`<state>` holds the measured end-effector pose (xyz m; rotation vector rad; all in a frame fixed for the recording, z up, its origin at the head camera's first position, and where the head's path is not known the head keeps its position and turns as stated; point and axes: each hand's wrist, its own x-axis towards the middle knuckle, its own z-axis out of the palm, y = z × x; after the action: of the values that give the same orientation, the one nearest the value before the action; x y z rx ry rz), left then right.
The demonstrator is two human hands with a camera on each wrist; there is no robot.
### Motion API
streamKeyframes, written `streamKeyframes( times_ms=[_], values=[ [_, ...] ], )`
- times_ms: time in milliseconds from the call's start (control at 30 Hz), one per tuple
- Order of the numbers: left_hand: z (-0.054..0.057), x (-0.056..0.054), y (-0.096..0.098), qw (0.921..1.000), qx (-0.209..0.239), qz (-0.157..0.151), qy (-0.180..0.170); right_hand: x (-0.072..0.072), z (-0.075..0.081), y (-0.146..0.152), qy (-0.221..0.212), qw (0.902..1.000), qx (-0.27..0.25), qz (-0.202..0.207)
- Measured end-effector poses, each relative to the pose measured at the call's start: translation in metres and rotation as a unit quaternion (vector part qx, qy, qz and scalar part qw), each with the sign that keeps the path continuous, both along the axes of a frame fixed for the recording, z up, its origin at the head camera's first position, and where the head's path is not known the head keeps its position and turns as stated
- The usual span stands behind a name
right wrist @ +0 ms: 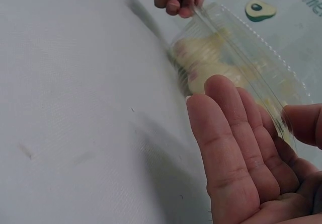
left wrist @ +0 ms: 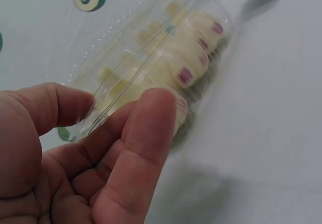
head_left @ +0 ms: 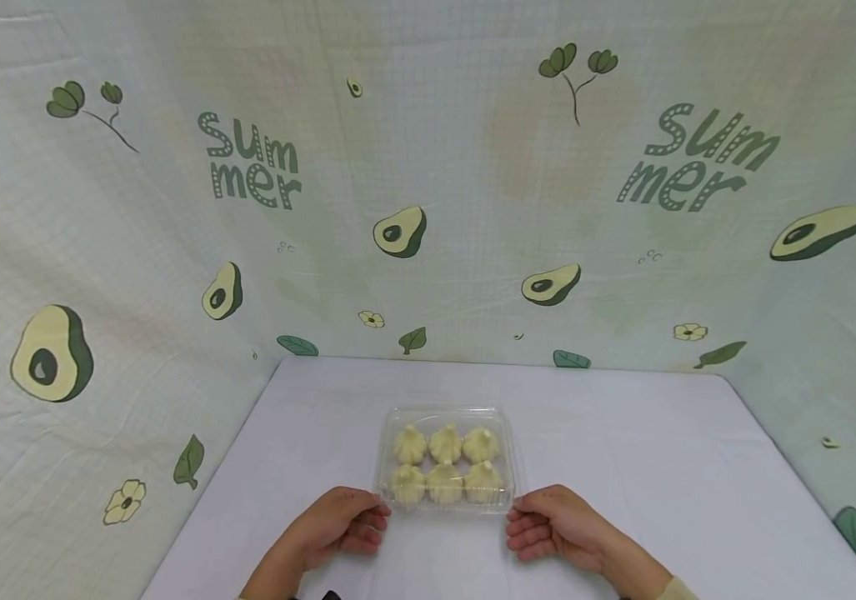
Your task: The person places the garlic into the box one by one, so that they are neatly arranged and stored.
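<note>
A clear plastic clamshell box (head_left: 446,412) sits on the white table, its lid closed over several garlic bulbs (head_left: 446,444) in two rows. At its near left corner my left hand (head_left: 341,527) pinches the edge between thumb and index finger. My right hand (head_left: 557,525) grips the near right corner the same way, thumb on top. In the left wrist view, purple marks show on the garlic bulbs (left wrist: 186,53) through the plastic. The right wrist view shows the right thumb (right wrist: 304,126) against the seam, the other fingers extended below it.
The white tabletop (head_left: 623,450) extends around the box on all sides. A pale cloth (head_left: 458,167) printed with avocados, leaves and the word "summer" hangs behind and along both sides of the table.
</note>
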<state>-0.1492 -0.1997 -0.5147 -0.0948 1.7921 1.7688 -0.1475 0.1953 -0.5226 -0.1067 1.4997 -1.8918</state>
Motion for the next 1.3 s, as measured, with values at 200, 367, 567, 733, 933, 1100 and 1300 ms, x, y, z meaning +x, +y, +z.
streamKeyframes(
  times_ms=[200, 367, 567, 733, 933, 1100, 1300],
  values=[
    [0.000, 0.001, 0.004, 0.9990, 0.033, 0.030, -0.005, 0.001, -0.001, -0.002, 0.008, 0.9999, 0.004, -0.007],
    [-0.002, 0.000, 0.005, 0.9976, 0.053, 0.045, -0.006, 0.001, -0.002, -0.003, 0.011, 0.9997, 0.010, -0.019],
    [-0.003, -0.001, 0.007, 0.9974, 0.050, 0.052, -0.003, 0.002, -0.002, -0.005, 0.017, 0.9995, 0.010, -0.025],
    [-0.004, -0.002, 0.009, 0.9968, 0.051, 0.061, -0.004, 0.002, -0.003, -0.006, 0.019, 0.9993, 0.014, -0.030],
    [-0.005, -0.003, 0.012, 0.9956, 0.059, 0.071, -0.011, 0.001, -0.004, -0.006, 0.017, 0.9987, 0.019, -0.044],
    [-0.006, -0.004, 0.012, 0.9958, 0.059, 0.069, -0.009, -0.002, -0.005, -0.007, 0.017, 0.9984, 0.023, -0.048],
    [-0.006, -0.005, 0.012, 0.9963, 0.051, 0.069, -0.008, -0.004, -0.007, -0.007, 0.014, 0.9987, 0.021, -0.045]
  ],
)
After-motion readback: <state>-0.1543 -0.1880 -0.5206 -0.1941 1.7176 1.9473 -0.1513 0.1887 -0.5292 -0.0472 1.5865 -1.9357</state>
